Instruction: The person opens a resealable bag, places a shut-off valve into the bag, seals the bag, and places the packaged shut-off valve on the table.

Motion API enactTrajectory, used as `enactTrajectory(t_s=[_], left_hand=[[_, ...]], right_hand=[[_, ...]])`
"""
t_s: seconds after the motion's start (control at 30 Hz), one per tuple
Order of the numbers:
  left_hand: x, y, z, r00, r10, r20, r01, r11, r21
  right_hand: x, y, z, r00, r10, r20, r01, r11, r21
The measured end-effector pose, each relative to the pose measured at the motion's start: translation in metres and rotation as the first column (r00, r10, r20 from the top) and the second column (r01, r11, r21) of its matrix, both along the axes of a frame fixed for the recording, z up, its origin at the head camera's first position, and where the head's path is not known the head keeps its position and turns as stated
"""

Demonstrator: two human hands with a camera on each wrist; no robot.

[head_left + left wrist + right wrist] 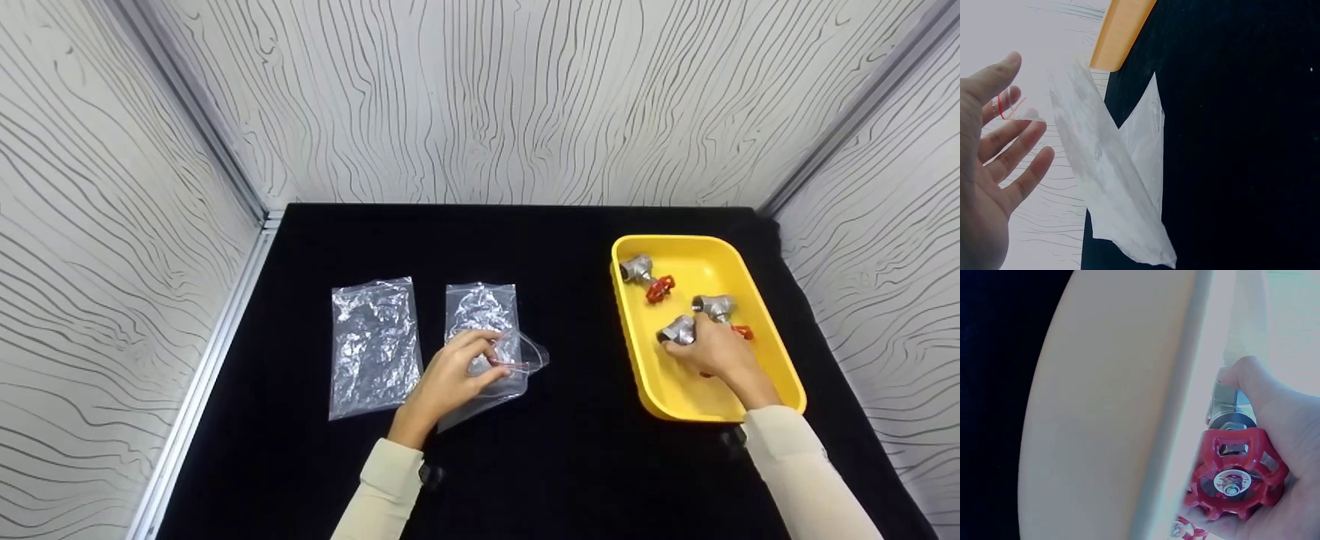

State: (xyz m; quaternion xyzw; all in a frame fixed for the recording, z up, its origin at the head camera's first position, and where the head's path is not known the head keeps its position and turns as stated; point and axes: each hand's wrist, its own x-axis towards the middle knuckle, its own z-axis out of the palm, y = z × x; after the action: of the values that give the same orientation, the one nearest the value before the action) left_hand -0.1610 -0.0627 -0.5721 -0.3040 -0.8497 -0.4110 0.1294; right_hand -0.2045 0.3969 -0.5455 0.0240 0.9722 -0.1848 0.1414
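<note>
My left hand (pixel 454 379) is at the mouth of a clear zip bag (pixel 1109 174) with a red strip. Its thumb and fingers are spread apart, the film lying against the fingers. Another clear bag (pixel 480 300) lies flat behind and partly under it. My right hand (pixel 724 352) reaches into the yellow tray (pixel 709 407) and grips a metal valve (pixel 681 330). In the right wrist view, the valve's red handwheel (pixel 1235 478) sits against the palm, and the thumb rests on the metal body. Two more valves, one at the back left (pixel 637 268) and one beside the hand (pixel 716 306), lie in the tray.
A further clear bag (pixel 375 349) lies flat to the left of my left hand. The black tabletop (pixel 525 240) is bordered by white wood-grain panels (pixel 480 97) at the back and sides. The tray's raised wall surrounds my right hand.
</note>
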Motion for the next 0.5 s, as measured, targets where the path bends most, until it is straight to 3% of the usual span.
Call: enactTrajectory(t_s=[0.17, 0.5], left_hand=[[0.0, -0.001, -0.002, 1.0, -0.001, -0.016, 0.001, 1.0, 0.006], [-0.001, -0.002, -0.002, 1.0, 0.002, -0.003, -0.002, 1.0, 0.013]], right_hand=[[0.0, -0.004, 0.005, 0.998, 0.011, -0.061, -0.007, 0.999, 0.05], [0.005, -0.016, 0.016, 0.997, 0.027, -0.067, -0.024, 0.999, 0.043]])
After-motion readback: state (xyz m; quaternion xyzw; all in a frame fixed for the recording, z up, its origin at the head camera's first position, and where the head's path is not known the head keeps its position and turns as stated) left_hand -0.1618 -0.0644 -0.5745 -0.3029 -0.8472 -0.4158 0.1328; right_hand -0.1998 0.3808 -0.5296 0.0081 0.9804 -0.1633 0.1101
